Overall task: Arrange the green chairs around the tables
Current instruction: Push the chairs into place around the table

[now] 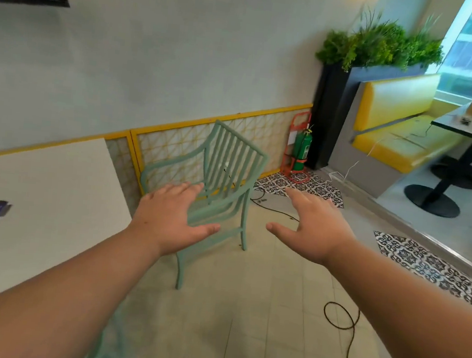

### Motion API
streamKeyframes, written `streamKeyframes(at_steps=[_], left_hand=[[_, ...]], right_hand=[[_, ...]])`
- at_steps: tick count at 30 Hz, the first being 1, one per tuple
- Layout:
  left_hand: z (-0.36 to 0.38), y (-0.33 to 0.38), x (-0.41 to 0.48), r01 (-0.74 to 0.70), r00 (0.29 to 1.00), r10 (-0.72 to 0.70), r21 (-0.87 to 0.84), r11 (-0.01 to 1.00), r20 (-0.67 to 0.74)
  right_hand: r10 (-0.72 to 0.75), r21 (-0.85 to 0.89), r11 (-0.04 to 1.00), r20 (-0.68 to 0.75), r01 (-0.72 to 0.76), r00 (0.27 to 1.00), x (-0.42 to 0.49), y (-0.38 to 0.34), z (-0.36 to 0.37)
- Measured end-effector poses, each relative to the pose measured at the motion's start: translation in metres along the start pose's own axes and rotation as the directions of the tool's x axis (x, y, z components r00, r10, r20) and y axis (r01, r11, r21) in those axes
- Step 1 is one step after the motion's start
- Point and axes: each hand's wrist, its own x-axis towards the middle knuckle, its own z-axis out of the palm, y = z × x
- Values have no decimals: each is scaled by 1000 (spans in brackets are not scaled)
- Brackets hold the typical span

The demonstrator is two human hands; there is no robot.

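Observation:
A pale green slatted armchair (230, 161) stands on the tiled floor, its seat turned toward the white table (46, 189) at the left. My left hand (170, 216) stretches forward with straight, spread fingers in front of the chair's seat, holding nothing. My right hand (310, 229) reaches out beside it, also flat and spread, to the right of the chair with floor behind it. Neither hand grips the chair. Part of another green chair (109, 342) shows under my left forearm at the bottom.
A green fire extinguisher (301, 149) in a red stand sits by the wall. A black planter (327, 115), a yellow bench (395, 127) and a dark pedestal table (470, 129) lie at the right. A black cable (342, 319) loops across the floor.

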Motion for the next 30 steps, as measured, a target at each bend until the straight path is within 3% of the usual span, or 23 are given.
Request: streamKeyframes(at_steps=[12, 16, 25, 30], left_hand=[[43, 2, 272, -64, 997, 62, 25, 998, 48], [68, 21, 347, -54, 998, 54, 6, 999, 33], [130, 41, 491, 127, 992, -127, -3, 992, 3], [157, 20, 551, 265, 962, -263, -13, 964, 75]], right_hand=[[42, 28, 999, -36, -41, 998, 214, 99, 10], [-34, -27, 999, 1, 34, 999, 285, 142, 19], [-190, -19, 981, 123, 194, 974, 470, 247, 38], [-282, 3, 958, 172, 285, 944, 586, 266, 56]])
